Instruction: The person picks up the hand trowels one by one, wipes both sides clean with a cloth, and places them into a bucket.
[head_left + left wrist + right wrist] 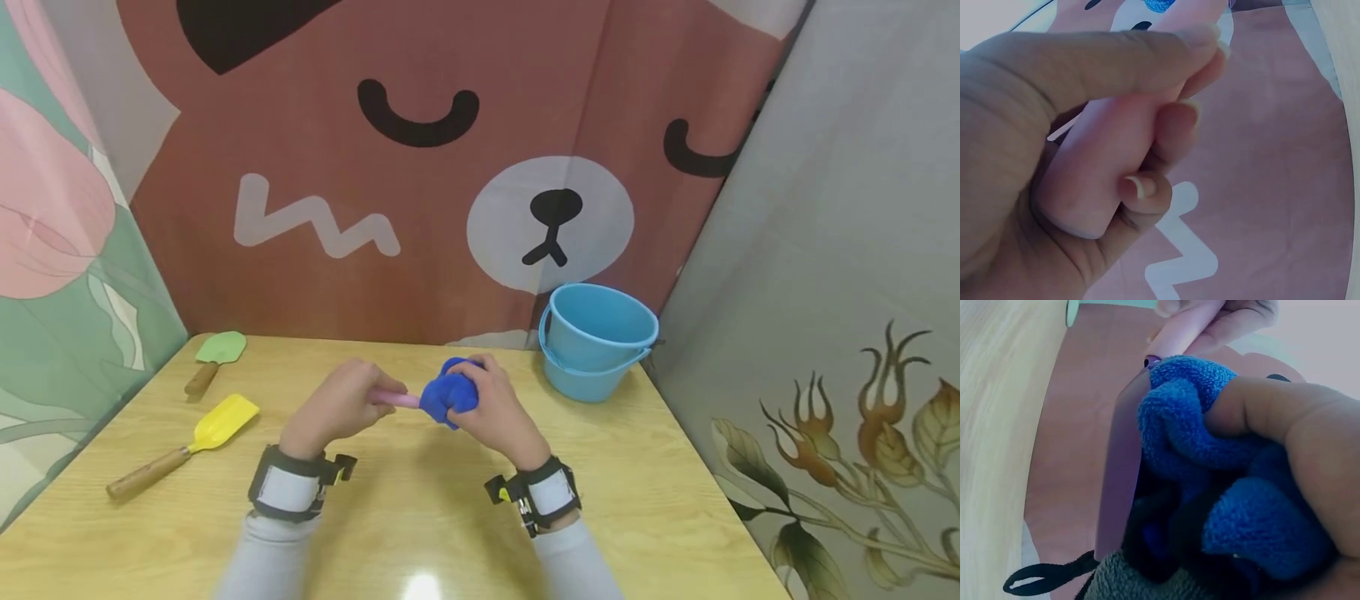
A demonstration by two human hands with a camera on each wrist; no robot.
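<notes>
My left hand (335, 408) grips the pink handle (1104, 144) of a tool, with the fingers and thumb wrapped round it. From that handle runs a flat purple blade (1121, 469), partly hidden, so its full shape cannot be told. In my right hand (498, 414) is a bunched blue terry cloth (1185, 419), held against the blade beside the handle's end. Part of the cloth is grey, and a black hanging loop (1050, 575) sticks out from it in the right wrist view. Both hands are above the middle of the wooden table.
On the left of the table (390, 517) lie a yellow scoop (223, 422) with a wooden handle and a smaller green trowel (221, 347) behind it. A light blue bucket (588, 379) stands upright at the back right. Printed curtains (420, 292) hang close round the back and sides.
</notes>
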